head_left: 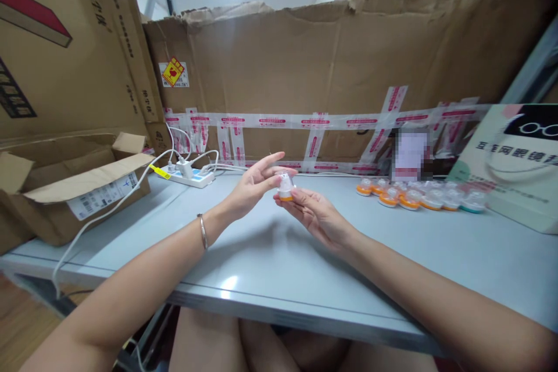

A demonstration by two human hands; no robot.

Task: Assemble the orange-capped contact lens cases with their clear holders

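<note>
Above the middle of the table, my right hand [320, 215] grips a small white, see-through container with an orange base [285, 187], holding it low down between thumb and fingers. My left hand [257, 183] comes in from the left, its thumb and a finger closed about the container's upper part while the index finger stretches out above it. The container is roughly upright, wide end down. Part of its lower side is hidden by my right fingers. A silver bracelet [203, 231] circles my left wrist.
Several similar clear-topped containers [410, 200] with orange or teal bases stand at the right. Beside them is a pale green box [514, 168]. A power strip [192, 176] with white cables and an open carton [87, 186] are at the left. A large taped cardboard sheet [279, 64] lines the back.
</note>
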